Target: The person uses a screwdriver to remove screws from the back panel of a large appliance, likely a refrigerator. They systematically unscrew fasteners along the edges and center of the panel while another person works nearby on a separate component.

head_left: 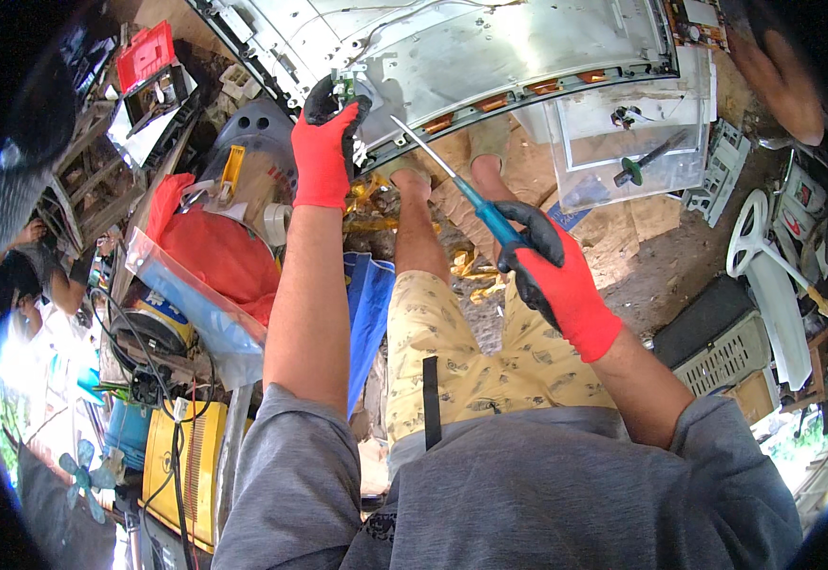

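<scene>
Both my hands wear red gloves with black palms and fingers. My right hand is wrapped round the teal handle of a screwdriver. Its long metal shaft slants up and left, and the tip ends in the air near the panel's front edge. My left hand is closed at the front left corner of a large silver metal panel, resembling the back of a flat screen. Between its fingers shows a small green circuit board with white parts; whether the board is still attached cannot be made out.
A clear plastic tray with small parts and a dark tool stands right of the panel. A red cloth and a yellow case lie left. A white steering-wheel-like ring is far right. Another person's hand shows top right.
</scene>
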`<control>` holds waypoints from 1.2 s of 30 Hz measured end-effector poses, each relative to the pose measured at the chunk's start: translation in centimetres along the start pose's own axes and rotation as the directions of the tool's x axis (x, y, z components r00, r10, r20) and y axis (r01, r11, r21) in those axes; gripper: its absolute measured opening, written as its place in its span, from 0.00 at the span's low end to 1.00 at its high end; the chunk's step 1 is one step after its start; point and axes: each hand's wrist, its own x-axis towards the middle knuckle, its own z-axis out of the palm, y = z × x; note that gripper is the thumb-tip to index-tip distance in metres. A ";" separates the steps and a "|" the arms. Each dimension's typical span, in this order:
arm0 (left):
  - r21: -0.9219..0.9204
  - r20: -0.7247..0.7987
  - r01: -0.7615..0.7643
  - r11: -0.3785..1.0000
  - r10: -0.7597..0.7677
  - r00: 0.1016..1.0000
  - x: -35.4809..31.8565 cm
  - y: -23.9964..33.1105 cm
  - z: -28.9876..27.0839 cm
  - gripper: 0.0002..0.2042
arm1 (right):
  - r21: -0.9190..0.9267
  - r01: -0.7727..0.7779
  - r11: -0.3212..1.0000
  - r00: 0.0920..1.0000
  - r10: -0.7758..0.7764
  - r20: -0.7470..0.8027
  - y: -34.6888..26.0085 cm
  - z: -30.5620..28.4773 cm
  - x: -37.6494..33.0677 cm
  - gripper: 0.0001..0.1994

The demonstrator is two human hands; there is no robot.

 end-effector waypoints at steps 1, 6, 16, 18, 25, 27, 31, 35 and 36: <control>0.002 -0.001 0.004 1.000 -0.004 1.000 0.0 0.0 0.0 0.26 | -0.052 0.045 0.998 0.999 -0.046 -0.010 0.5 0.6 0.5 0.19; -0.091 -0.026 0.004 0.996 -0.006 1.000 -1.0 -0.6 0.3 0.21 | -0.127 -0.002 0.992 1.000 -0.001 -0.020 -0.2 2.8 1.3 0.19; -0.015 -0.120 -0.051 0.999 0.049 0.992 -2.0 -0.8 0.9 0.16 | -0.082 -0.010 0.997 1.000 0.009 -0.017 -1.4 4.0 1.5 0.19; -0.032 -0.115 -0.072 0.997 0.068 0.991 -2.0 -0.7 1.1 0.16 | -0.023 -0.036 0.999 0.999 0.036 -0.006 -1.6 4.1 1.4 0.19; -0.067 -0.140 -0.137 0.988 0.127 0.982 -2.1 -1.2 1.5 0.20 | 0.081 -0.114 0.990 0.993 0.115 -0.006 -1.8 4.5 1.3 0.19; -0.025 -0.164 -0.145 0.989 0.139 0.977 -2.3 -1.3 1.8 0.21 | 0.160 -0.169 0.973 0.986 0.168 0.016 -2.0 4.4 1.2 0.19; 0.036 -0.179 -0.158 0.987 0.162 0.970 -2.8 -1.1 1.9 0.21 | 0.244 -0.230 0.942 0.973 0.230 0.031 -3.5 5.0 0.9 0.21; 0.143 -0.147 -0.164 0.976 0.185 0.972 -3.3 -0.8 1.7 0.19 | 0.599 -0.426 0.678 0.904 0.291 0.314 -2.8 2.6 2.2 0.22; 0.169 -0.149 -0.162 0.972 0.187 0.971 -3.5 -0.7 1.6 0.19 | 0.640 -0.461 0.615 0.887 0.293 0.358 -2.5 2.1 2.4 0.22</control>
